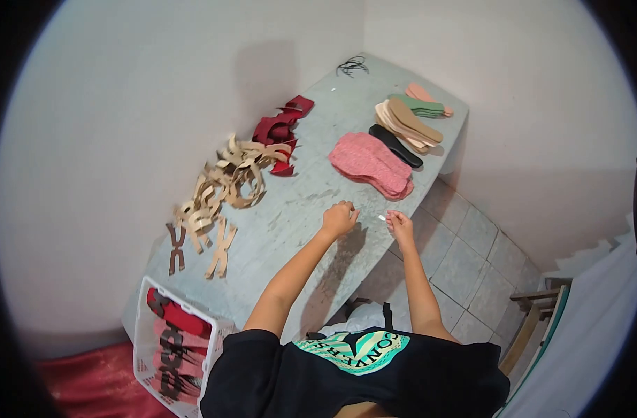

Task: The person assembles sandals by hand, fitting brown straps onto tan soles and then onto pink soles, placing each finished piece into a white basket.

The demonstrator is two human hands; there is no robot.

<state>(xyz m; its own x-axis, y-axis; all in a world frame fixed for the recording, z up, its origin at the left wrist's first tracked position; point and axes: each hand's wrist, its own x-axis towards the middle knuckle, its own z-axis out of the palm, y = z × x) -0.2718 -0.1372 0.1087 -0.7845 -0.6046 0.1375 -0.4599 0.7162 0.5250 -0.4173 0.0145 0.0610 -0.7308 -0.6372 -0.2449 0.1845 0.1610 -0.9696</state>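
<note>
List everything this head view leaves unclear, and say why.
All in the head view:
Small white piece at the right hand: too small to identify.
Left hand: curled fingers hide whether it holds anything.
Pink insoles: top one hides the count.
Black strands: too fine to identify.
Red cloth: cut off by the bottom edge.

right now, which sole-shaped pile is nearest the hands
The pink pile, at the row's near end, just beyond the left hand and right hand; the black piece, tan-topped pile, green pile and peach pile lie farther back.
</note>
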